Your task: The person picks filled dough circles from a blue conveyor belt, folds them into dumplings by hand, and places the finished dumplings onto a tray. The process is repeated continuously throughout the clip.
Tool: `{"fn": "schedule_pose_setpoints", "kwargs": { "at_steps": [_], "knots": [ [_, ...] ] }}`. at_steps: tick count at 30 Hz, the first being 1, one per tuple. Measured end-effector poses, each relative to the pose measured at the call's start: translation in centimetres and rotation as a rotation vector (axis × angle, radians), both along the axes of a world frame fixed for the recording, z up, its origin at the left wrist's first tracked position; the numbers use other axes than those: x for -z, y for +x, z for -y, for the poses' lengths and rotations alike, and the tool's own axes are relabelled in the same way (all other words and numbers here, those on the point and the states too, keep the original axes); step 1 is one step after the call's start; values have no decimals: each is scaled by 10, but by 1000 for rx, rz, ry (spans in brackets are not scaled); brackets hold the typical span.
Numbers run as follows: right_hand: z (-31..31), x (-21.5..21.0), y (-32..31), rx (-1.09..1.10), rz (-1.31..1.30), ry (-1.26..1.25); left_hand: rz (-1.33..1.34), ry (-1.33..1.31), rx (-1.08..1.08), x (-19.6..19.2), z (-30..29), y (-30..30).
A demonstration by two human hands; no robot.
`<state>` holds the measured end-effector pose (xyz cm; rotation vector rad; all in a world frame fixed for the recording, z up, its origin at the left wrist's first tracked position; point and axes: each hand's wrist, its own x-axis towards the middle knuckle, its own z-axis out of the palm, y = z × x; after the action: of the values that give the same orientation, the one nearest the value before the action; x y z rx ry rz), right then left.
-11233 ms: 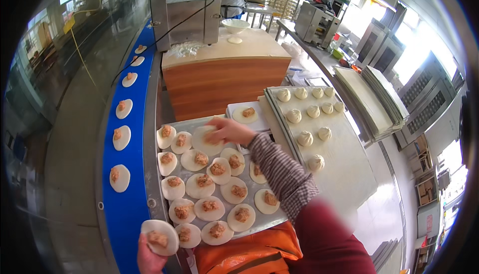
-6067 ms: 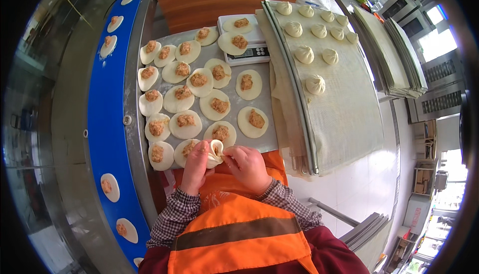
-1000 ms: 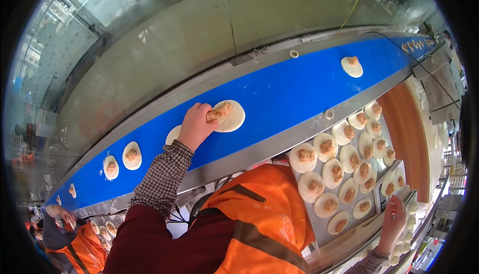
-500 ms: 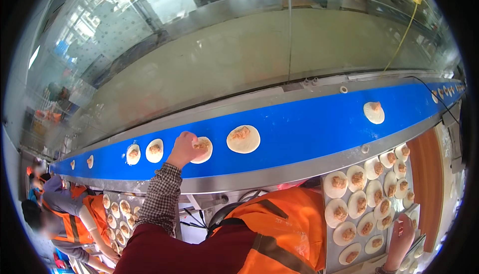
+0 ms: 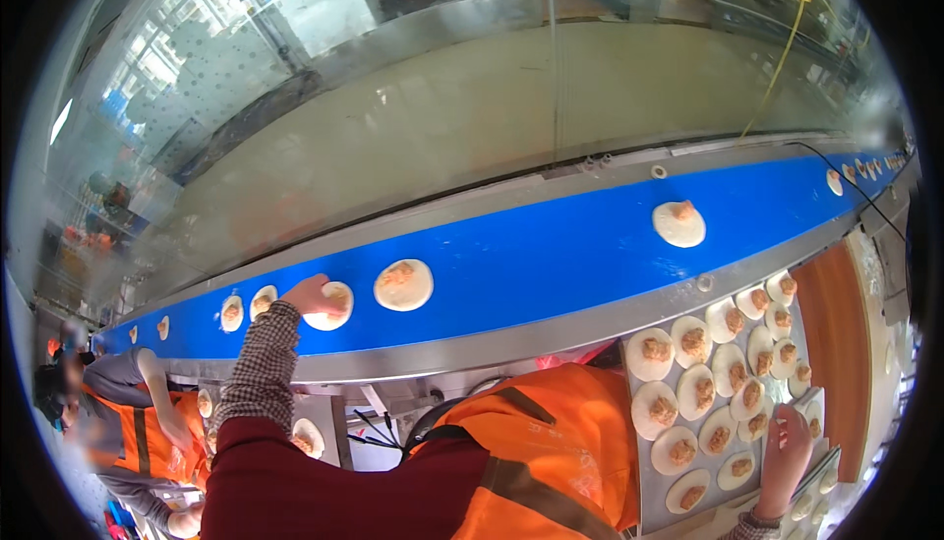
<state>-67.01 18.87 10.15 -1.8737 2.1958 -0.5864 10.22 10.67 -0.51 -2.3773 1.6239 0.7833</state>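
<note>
My left hand (image 5: 309,295), in a checkered sleeve, reaches over the blue conveyor belt (image 5: 551,245). Its fingers are bent together at the left side of a flat dough round with filling (image 5: 332,312); the hand partly covers that round. To its right lies a larger dough round with off-centre filling (image 5: 404,285), untouched. Down at the right, my right hand (image 5: 787,453) is beside a metal tray (image 5: 644,461) bearing several filled dough rounds. The right hand's fingers are loosely curled and a little apart, and nothing shows in them.
Another filled round (image 5: 679,224) rides farther right on the belt, and several small ones sit at both far ends. A co-worker in an orange vest (image 5: 147,422) stands at the left. A black cable (image 5: 855,186) crosses the belt's right end. A glass-like panel stands behind.
The rounds on the belt have shifted left. My left hand has moved left along with the round it touches. The co-worker's arms have moved, and more bare tray shows at the left.
</note>
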Motion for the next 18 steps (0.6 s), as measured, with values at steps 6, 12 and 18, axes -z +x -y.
{"fn": "schedule_pose_setpoints", "kwargs": {
  "at_steps": [6,12,18],
  "knots": [
    [11,-13,19,-43,-57,-97,-10,1,44,-54,-13,26],
    [16,-26,41,-57,-18,-148,-1060,-414,-162,-100,48,-124],
    [15,-5,89,60,452,-127,-1838,143,-15,-36,79,-389]
  ]
}}
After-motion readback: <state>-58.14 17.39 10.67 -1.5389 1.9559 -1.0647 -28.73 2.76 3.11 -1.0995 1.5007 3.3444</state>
